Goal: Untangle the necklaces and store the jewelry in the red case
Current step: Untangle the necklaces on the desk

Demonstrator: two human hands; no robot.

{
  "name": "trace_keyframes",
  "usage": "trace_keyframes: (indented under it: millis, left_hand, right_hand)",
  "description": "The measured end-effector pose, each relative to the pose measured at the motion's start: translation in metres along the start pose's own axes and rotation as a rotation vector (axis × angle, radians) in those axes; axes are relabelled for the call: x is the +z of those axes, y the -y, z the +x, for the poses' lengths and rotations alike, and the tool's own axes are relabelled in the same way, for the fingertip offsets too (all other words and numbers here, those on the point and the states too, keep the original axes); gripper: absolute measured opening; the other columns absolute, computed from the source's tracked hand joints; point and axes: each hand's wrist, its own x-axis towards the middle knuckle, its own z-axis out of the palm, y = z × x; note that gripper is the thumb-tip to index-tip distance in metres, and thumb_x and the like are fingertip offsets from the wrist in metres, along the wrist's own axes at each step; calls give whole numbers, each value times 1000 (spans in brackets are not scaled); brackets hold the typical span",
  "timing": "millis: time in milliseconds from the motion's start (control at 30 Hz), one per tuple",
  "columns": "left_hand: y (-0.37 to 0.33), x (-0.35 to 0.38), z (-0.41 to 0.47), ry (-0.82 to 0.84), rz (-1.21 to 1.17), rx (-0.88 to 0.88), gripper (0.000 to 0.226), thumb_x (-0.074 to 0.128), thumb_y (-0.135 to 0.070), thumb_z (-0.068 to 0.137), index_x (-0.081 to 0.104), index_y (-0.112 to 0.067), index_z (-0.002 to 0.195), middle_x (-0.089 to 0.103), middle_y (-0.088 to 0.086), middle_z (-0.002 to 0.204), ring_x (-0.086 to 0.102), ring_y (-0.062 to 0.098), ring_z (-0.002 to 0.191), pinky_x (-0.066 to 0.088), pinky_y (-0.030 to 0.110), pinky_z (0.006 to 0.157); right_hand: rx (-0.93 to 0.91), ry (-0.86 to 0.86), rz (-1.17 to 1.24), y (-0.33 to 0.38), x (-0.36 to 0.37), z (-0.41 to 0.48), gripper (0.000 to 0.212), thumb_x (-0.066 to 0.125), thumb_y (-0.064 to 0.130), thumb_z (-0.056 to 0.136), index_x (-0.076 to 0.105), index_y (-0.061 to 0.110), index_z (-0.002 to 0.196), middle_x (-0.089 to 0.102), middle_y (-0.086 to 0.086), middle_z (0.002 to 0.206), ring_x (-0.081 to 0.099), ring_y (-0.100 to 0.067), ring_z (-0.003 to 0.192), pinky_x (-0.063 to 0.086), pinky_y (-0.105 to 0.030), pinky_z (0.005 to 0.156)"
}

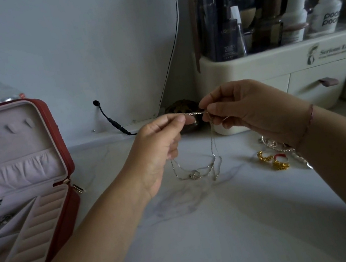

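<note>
Pinching a short taut stretch of thin silver chain at frame centre, the left hand (161, 148) and right hand (253, 108) each grip the necklaces (194, 175) between thumb and forefinger. The fine tangled loops hang below the fingers, and their lowest strands and a small pendant rest on the white marble-veined table (208, 239). The red case (66, 157) stands open at lower left, well apart from the hands, lined in pink velvety fabric with ribbed ring rolls and a gathered pocket. Gold ruffled earrings (273, 161) lie at right under the right wrist. Upper right, a cream plastic organiser (270, 62) bears blurred script beginning "Serious" and holds a dark bottle (228, 39) printed "YOUTH CODE".
</note>
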Motion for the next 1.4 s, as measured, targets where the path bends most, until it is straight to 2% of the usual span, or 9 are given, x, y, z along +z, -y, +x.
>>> trace_keyframes:
  millis: [267, 400, 533, 733, 867, 967, 1067, 1167, 1400]
  left_hand:
    - [-2, -1, 0, -79, 18, -19, 18, 56, -18, 95, 73, -15, 95, 23, -11, 47, 18, 5, 43, 15, 18, 44]
    - [-2, 0, -1, -91, 34, -14, 22, 53, -18, 97, 66, -12, 80, 42, -7, 48, 36, 7, 46, 27, 22, 52]
    - [0, 2, 1, -114, -13, -53, 29, 50, -21, 98, 56, -16, 71, 67, -2, 71, 62, 10, 69, 44, 24, 67]
    - [-4, 2, 1, -47, -156, -86, 33, 44, -17, 98, 45, -15, 65, 70, 6, 89, 66, 15, 83, 49, 31, 87]
    - [-8, 5, -3, 43, -210, -127, 25, 45, -14, 97, 52, -11, 73, 70, 8, 83, 65, 16, 67, 52, 25, 62]
    - [-7, 8, -6, 85, -125, -124, 9, 54, -16, 91, 60, -10, 88, 66, 4, 74, 46, 9, 49, 30, 18, 44]
    - [-7, 10, -8, 121, -68, -116, 11, 66, -23, 74, 69, -15, 82, 44, -4, 58, 26, 5, 46, 15, 19, 45]
    - [-9, 12, -10, 101, -46, -104, 16, 70, -27, 66, 71, -18, 78, 27, -7, 55, 18, 6, 46, 15, 16, 41]
    - [-10, 13, -10, -1, 43, -101, 27, 73, -31, 62, 74, -16, 84, 32, -6, 50, 18, 5, 41, 16, 16, 38]
  right_hand:
    - [-76, -81, 65, 1, -2, 1, 17, 56, -5, 87, 63, 11, 87, 61, -4, 70, 55, -8, 60, 44, -20, 58]
    - [-83, -57, 167, 2, -2, 0, 10, 58, -1, 86, 62, 7, 90, 63, -4, 69, 56, -9, 58, 45, -20, 57]
    - [-104, -63, 183, 3, -2, -1, 7, 59, 1, 84, 62, 6, 89, 64, -6, 69, 56, -9, 56, 46, -18, 56]
    - [-121, -56, 124, 3, -2, 0, 5, 61, 4, 84, 62, 9, 86, 63, -7, 69, 57, -9, 51, 44, -19, 49]
    - [-144, -32, 110, 3, 1, -1, 4, 62, 6, 83, 63, 8, 85, 63, -11, 71, 56, -10, 52, 45, -19, 48]
    - [-170, -17, 120, 2, 6, -1, 3, 62, 6, 82, 62, 7, 84, 61, -16, 73, 54, -11, 52, 45, -19, 48]
    - [-190, -11, 86, 1, 9, -1, 1, 64, 6, 82, 63, 6, 83, 61, -10, 66, 55, -11, 52, 48, -19, 50]
    - [-194, -21, 42, 0, 10, 0, 2, 65, 6, 82, 64, 6, 81, 62, -7, 62, 56, -9, 52, 49, -19, 52]
    - [-193, 6, -11, 0, 15, 0, 5, 66, 7, 80, 63, 4, 83, 64, -6, 60, 59, -9, 51, 49, -18, 48]
